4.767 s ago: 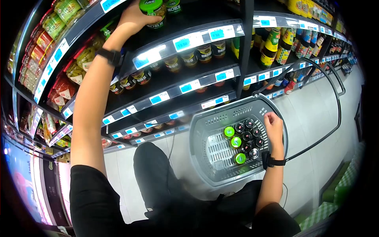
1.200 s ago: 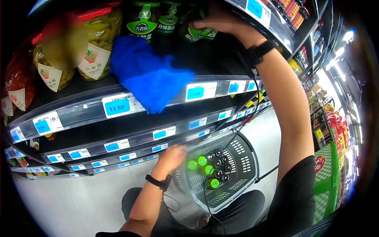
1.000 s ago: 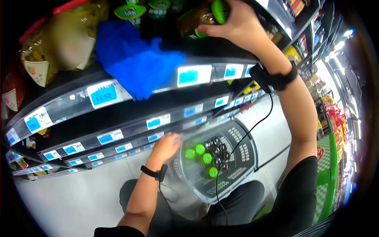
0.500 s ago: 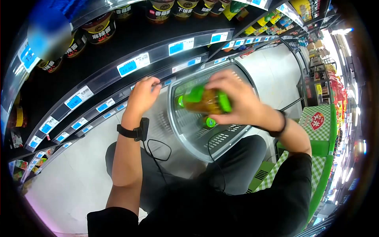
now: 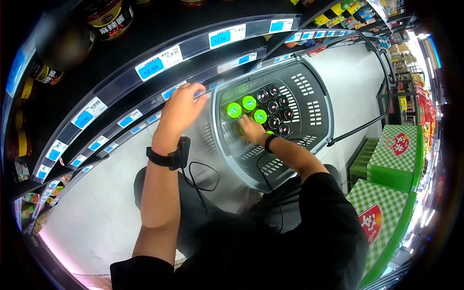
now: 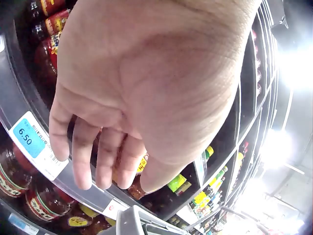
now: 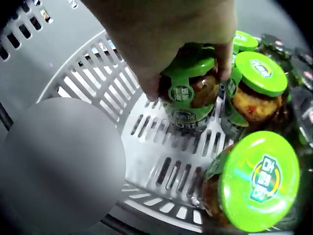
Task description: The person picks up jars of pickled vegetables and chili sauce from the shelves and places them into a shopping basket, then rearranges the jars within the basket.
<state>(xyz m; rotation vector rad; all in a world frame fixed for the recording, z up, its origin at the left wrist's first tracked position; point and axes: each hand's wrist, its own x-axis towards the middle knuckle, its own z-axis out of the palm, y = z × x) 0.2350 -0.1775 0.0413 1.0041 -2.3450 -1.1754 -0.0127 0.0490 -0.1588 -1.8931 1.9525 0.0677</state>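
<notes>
My right hand (image 5: 252, 129) reaches down into the grey shopping basket (image 5: 315, 137). In the right wrist view its thumb and fingers grip a green-lidded glass jar (image 7: 182, 110) from above, upright at the slotted basket floor. Other green-lidded jars (image 7: 261, 73) stand beside it, with several black-lidded jars (image 5: 273, 107) packed farther right. My left hand (image 5: 181, 112) hovers off the basket's left side, near the low shelf edge. Its fingers are loosely bent and hold nothing, and its palm (image 6: 142, 93) fills much of the left wrist view.
Shelves with price tags (image 5: 159, 62) curve along the left and far side, bearing jars of sauce (image 5: 110, 19). The basket's long black handle (image 5: 386, 96) lies out to the right. Green checkered display boxes (image 5: 379, 212) stand at the right. A thin cable (image 5: 200, 176) hangs from the left wrist.
My right hand took a green-lidded jar from the upper shelf, swung it over the basket and lowered it inside. The left hand stayed near the basket's left side. The head view tilted down.
</notes>
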